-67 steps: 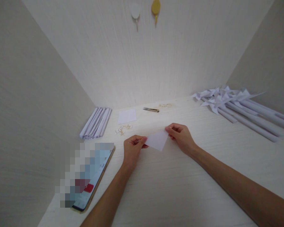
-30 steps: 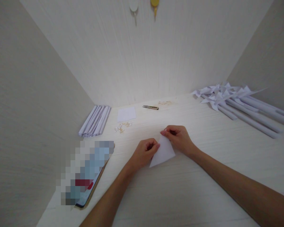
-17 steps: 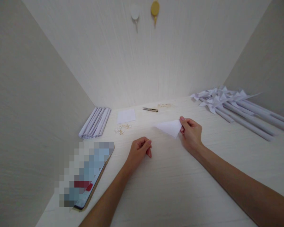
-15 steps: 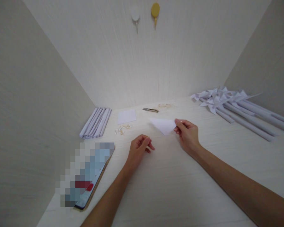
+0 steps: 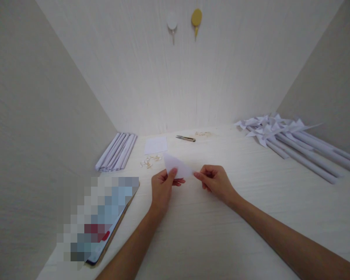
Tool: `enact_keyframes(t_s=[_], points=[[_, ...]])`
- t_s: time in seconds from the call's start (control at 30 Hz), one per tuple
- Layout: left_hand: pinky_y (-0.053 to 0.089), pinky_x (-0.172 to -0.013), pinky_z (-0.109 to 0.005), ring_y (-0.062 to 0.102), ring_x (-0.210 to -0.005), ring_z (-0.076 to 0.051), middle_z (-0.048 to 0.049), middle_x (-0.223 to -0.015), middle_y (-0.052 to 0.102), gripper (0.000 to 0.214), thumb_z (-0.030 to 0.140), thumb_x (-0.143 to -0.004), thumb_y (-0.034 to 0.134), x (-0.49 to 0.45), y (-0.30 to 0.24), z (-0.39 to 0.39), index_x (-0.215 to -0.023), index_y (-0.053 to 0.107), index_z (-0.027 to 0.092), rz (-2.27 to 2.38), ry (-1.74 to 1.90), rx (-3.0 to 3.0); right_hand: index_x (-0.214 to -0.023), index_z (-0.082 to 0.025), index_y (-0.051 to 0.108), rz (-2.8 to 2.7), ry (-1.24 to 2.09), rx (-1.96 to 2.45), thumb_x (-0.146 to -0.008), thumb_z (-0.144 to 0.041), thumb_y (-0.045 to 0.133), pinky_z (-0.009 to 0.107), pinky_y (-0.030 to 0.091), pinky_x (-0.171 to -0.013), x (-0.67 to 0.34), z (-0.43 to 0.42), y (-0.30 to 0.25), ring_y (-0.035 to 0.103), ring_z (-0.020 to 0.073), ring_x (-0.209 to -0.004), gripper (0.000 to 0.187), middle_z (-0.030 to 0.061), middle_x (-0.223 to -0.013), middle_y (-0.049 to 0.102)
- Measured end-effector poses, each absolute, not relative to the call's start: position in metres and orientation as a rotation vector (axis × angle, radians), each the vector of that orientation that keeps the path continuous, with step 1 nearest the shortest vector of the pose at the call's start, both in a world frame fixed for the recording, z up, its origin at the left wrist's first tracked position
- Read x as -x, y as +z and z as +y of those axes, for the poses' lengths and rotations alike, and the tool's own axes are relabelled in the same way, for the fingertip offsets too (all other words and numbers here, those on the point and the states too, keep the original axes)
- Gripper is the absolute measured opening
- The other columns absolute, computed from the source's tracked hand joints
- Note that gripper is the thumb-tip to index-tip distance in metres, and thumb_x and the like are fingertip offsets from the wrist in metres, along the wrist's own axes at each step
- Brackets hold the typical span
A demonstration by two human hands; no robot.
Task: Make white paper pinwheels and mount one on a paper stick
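A small white paper folded into a triangle (image 5: 175, 168) is held just above the pale table (image 5: 210, 233), near its middle. My left hand (image 5: 162, 188) pinches its lower left edge with thumb and fingers. The triangle's right corner is pinched by my right hand (image 5: 216, 181). Both hands are closed on the same piece.
A bundle of rolled white paper sticks (image 5: 116, 151) lies at the back left. Behind the hands lie a white paper square (image 5: 155, 145), small pale pins (image 5: 148, 161) and snips (image 5: 186, 138). Finished paper pinwheels (image 5: 282, 134) lie at the right. A phone (image 5: 100, 223) rests at the near left.
Half a second ago only my right hand held the triangle, further right. It has come left and lower, and my left hand has now taken hold of its other side.
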State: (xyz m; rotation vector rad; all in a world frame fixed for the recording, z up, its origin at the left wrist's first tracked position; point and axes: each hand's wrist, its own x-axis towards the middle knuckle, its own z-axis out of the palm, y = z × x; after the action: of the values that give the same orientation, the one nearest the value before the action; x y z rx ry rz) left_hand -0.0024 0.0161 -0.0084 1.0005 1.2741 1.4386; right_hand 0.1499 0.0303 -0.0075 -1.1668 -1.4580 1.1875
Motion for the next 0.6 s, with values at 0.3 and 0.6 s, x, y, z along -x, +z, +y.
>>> enact_keyframes(t_s=[0.3, 0.6], points=[[0.031, -0.040, -0.017, 0.043, -0.037, -0.005, 0.0045, -0.039, 0.050, 0.019, 0.027, -0.055, 0.069, 0.009, -0.007, 0.018, -0.053, 0.057, 0.012, 1.302, 1.496, -0.939, -0.055, -0.016, 0.052, -1.632, 0.782, 1.309, -0.073, -0.033, 0.052, 0.020, 0.033, -0.040, -0.159, 0.065, -0.005, 0.045, 0.0094, -0.040, 0.024, -0.0017, -0.044, 0.052], [0.020, -0.041, -0.020, 0.030, -0.038, -0.003, 0.0068, -0.035, 0.037, 0.036, 0.035, -0.058, 0.067, 0.012, -0.013, 0.021, -0.040, 0.043, 0.014, 1.291, 1.518, -0.827, -0.093, -0.008, 0.058, -2.321, -0.075, 1.596, -0.081, -0.014, 0.042, 0.033, 0.043, -0.074, -0.130, 0.159, 0.010, 0.056, 0.0253, -0.092, 0.020, 0.0183, -0.098, 0.060]])
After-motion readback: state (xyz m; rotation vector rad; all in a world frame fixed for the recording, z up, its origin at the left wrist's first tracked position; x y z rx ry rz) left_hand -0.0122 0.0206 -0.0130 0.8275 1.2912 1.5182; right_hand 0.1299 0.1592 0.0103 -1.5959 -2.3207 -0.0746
